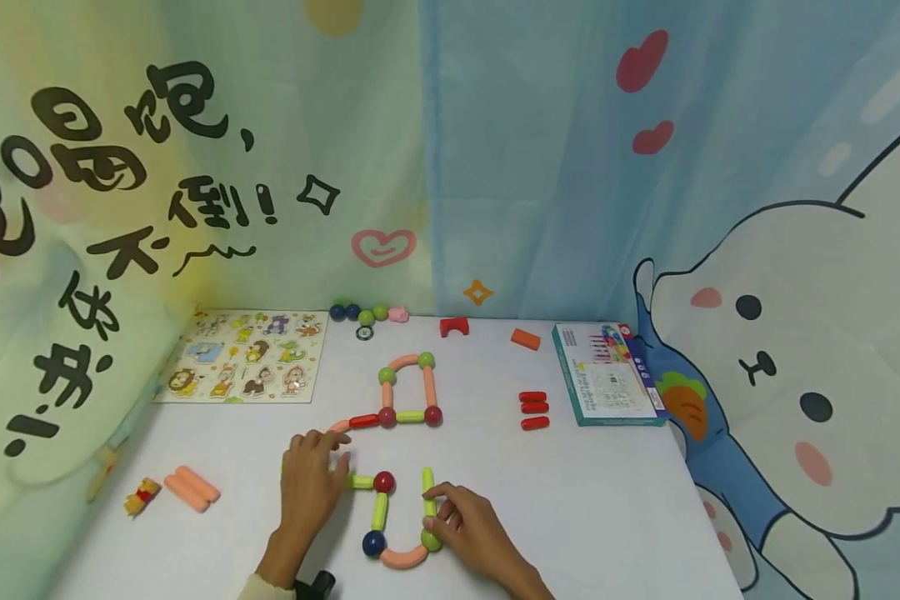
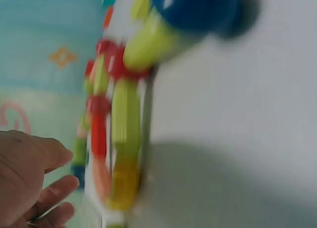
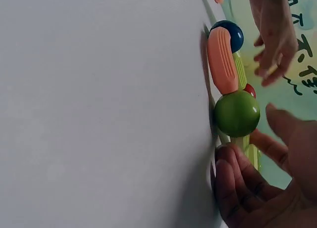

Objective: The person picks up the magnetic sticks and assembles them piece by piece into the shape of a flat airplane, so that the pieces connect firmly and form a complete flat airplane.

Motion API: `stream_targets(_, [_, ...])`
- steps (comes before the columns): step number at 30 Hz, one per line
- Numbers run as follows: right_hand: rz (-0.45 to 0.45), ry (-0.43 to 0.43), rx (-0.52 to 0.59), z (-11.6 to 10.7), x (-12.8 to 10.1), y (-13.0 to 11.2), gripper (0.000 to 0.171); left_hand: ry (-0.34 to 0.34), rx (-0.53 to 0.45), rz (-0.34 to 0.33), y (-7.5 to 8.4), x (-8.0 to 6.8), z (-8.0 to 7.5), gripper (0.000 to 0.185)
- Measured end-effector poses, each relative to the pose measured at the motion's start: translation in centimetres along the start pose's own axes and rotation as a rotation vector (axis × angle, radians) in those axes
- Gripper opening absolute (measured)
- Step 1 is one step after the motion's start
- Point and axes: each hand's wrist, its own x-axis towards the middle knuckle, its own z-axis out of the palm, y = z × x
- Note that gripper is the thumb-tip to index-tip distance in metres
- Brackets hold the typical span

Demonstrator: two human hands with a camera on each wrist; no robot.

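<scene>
My right hand pinches an upright-lying yellow-green stick at the right side of the nearer figure. A green ball joins that stick to a curved peach piece, which runs to a blue ball. Another yellow-green stick links the blue ball to a red ball. My left hand hovers over the figure's left part with loose fingers, holding nothing. It hides some pieces in the head view; a yellow piece shows in the left wrist view.
Behind lies a second figure with a red stick and green ball. Three red sticks and a box are at right. A sticker-like animal board, peach sticks and a bear figure lie left.
</scene>
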Motion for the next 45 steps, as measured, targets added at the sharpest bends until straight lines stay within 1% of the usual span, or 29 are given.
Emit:
stream_targets(1, [0.004,0.014,-0.01,0.1,0.1,-0.1,0.033,0.018,0.006,-0.016,-0.9,0.1,-0.4,0.022])
stream_targets(4, [0.009,0.047,-0.036,0.3,0.5,-0.4,0.033,-0.003,0.033,-0.076,-2.9,0.4,-1.6,0.026])
stream_targets(6, [0.013,0.059,-0.051,0.4,0.7,-0.5,0.032,-0.026,0.04,-0.11,-3.9,0.3,-2.2,0.028])
stream_targets(8, [0.017,0.066,-0.062,0.5,0.8,-0.6,0.033,-0.048,0.035,-0.14,-4.5,0.4,-2.6,0.029])
stream_targets(10, [0.027,0.066,-0.069,0.5,0.9,-0.6,0.033,-0.051,0.018,-0.149,-5.0,0.5,-2.5,0.029])
stream_targets(12, [0.036,0.063,-0.067,0.5,0.9,-0.7,0.033,-0.057,-0.009,-0.152,-5.4,1.1,-2.3,0.029])
stream_targets(15, [0.044,0.055,-0.059,0.5,1.0,-0.7,0.032,-0.049,-0.048,-0.127,-5.5,3.0,-1.6,0.032])
stream_targets(17, [0.046,0.053,-0.052,0.6,1.0,-0.7,0.032,-0.024,-0.082,-0.087,-5.3,5.0,-1.0,0.034])
stream_targets(19, [0.047,0.054,-0.049,0.6,1.0,-0.6,0.031,-0.002,-0.108,-0.032,-4.8,7.3,-0.3,0.038])
stream_targets(21, [0.053,0.055,-0.047,0.6,1.0,-0.6,0.031,0.001,-0.13,0.016,-4.1,9.9,0.3,0.043])
stream_targets(22, [0.055,0.055,-0.044,0.6,1.0,-0.5,0.031,-0.01,-0.144,0.032,-3.7,11.2,0.6,0.045])
stream_targets(24, [0.061,0.054,-0.043,0.6,1.0,-0.5,0.031,-0.058,-0.159,0.046,-2.7,13.9,1.3,0.05])
stream_targets(26, [0.065,0.054,-0.041,0.6,0.9,-0.5,0.03,-0.129,-0.171,0.034,-1.9,16.4,2.0,0.054])
stream_targets(28, [0.067,0.055,-0.037,0.6,0.8,-0.4,0.031,-0.213,-0.19,-0.002,-1.1,18.5,2.5,0.057])
stream_targets(30, [0.07,0.055,-0.031,0.6,0.7,-0.3,0.031,-0.285,-0.183,-0.04,-0.6,20.1,2.9,0.059])
stream_targets(32, [0.065,0.053,-0.021,0.6,0.6,-0.2,0.031,-0.341,-0.18,-0.08,-0.2,21.2,3.3,0.062])
stream_targets(34, [0.059,0.048,-0.007,0.7,0.5,0.0,0.031,-0.381,-0.151,-0.102,-0.1,21.9,3.6,0.064])
stream_targets(37, [0.039,0.044,0.009,0.8,0.4,0.2,0.031,-0.401,-0.078,-0.097,-0.2,22.5,4.2,0.065])
stream_targets(39, [0.033,0.042,0.015,0.9,0.4,0.3,0.031,-0.371,-0.022,-0.073,-0.3,22.7,4.6,0.061])
stream_targets(43, [0.029,0.046,0.017,0.8,0.5,0.4,0.031,-0.264,0.036,-0.01,-0.1,22.8,5.0,0.053])
stream_targets(44, [0.03,0.048,0.018,0.8,0.6,0.4,0.031,-0.255,0.039,0.004,0.0,22.8,5.1,0.052])
stream_targets(45, [0.031,0.049,0.017,0.8,0.6,0.4,0.03,-0.261,0.04,0.012,0.1,22.7,5.1,0.052])
